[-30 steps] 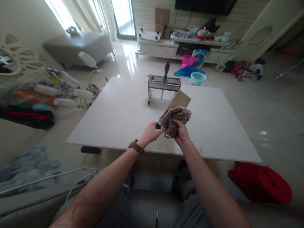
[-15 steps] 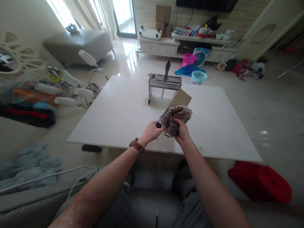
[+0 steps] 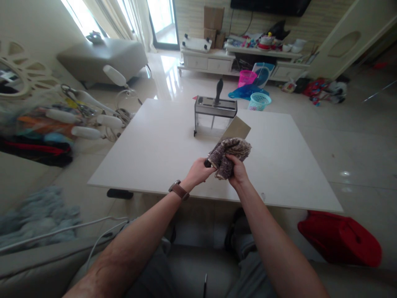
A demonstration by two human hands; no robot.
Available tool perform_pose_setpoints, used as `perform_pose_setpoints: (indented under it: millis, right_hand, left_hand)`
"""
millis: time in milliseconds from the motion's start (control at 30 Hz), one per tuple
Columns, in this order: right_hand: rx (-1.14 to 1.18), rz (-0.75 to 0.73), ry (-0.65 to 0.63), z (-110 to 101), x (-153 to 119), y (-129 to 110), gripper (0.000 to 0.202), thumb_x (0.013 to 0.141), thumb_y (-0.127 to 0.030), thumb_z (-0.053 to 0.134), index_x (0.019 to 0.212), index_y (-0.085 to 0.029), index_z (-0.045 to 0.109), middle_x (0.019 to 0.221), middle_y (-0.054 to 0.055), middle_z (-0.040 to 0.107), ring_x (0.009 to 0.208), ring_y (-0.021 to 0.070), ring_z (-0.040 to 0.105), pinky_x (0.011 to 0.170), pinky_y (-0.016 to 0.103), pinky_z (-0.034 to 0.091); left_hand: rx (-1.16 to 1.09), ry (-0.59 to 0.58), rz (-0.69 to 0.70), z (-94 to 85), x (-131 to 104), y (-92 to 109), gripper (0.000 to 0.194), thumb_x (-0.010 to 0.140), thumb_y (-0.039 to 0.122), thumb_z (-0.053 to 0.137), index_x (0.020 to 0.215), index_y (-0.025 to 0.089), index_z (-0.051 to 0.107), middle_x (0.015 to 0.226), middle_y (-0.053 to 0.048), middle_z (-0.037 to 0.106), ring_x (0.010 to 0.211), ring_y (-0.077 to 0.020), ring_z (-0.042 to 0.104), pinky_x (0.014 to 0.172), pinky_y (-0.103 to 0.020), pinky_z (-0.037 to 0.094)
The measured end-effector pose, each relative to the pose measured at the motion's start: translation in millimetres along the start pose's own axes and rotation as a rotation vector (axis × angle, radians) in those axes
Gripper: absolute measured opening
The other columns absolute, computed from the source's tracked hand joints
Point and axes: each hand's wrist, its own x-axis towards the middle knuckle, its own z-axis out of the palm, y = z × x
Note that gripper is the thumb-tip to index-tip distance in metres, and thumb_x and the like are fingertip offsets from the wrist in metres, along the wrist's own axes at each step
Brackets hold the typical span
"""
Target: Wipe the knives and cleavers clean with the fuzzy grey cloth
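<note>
Over the near half of the white table (image 3: 139,153), my left hand (image 3: 198,170) is closed round the dark handle of a cleaver (image 3: 237,127). The broad blade points away and to the right, its lower part covered by a bunched brown patterned cloth (image 3: 231,151). That cloth is gripped by my right hand (image 3: 238,171), thumb on top and the other fingers mostly hidden. Just beyond the blade stands a knife block (image 3: 215,106) with clear sides and a grey top. One black-handled knife (image 3: 218,91) stands upright in it.
A red stool-like object (image 3: 339,238) sits on the floor by the table's near right corner. Past the far edge are a light-blue basket (image 3: 259,100) and a pink basket (image 3: 247,77). A lamp with several white shades (image 3: 110,121) stands close on the left.
</note>
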Motion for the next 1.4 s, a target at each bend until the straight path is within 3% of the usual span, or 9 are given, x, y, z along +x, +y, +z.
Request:
perform_pose_setpoints:
  millis: [1400]
  right_hand:
    - [-0.006, 0.013, 0.029, 3.3, -3.4, -1.7, 0.031, 0.067, -0.014, 0.082, 0.098, -0.015, 0.076, 0.092, 0.003, 0.082, 0.081, 0.0194, 0.077, 0.077, 0.03, 0.067]
  left_hand:
    - [0.012, -0.003, 0.006, -1.1, -1.7, 1.8, 0.016, 0.079, 0.029, 0.063, 0.072, 0.015, 0.062, 0.058, 0.003, 0.058, 0.044, -0.0095, 0.055, 0.037, -0.017, 0.045]
